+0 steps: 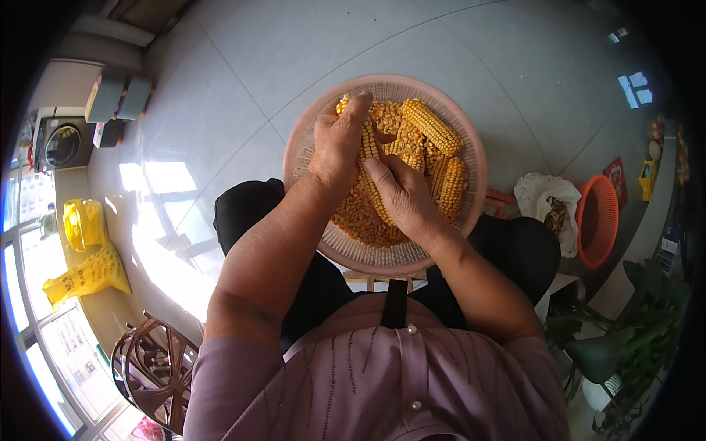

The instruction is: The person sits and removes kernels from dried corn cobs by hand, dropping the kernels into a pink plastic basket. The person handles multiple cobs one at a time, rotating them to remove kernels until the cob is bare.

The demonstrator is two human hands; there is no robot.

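A dried yellow corn cob [370, 185] is held at a slant over a round pink plastic basket [471, 132] by both my hands. My left hand [337, 147] wraps round its far part from the left. From the right, my right hand [406, 197] grips it, the thumb pressed along the rows of kernels. Several whole corn cobs [432, 126] lie at the right side of the basket. Loose kernels [358, 214] cover the bottom below my hands, and more show at the far side. Part of the held cob is hidden by my fingers.
The basket sits between my knees above grey floor tiles [235, 44]. At right stand a white plastic bag [546, 197], an orange basket [597, 220] and a leafy plant [610, 345]. Yellow bags [92, 275], a brown chair [158, 375] and a front-loading washer [62, 143] are at left.
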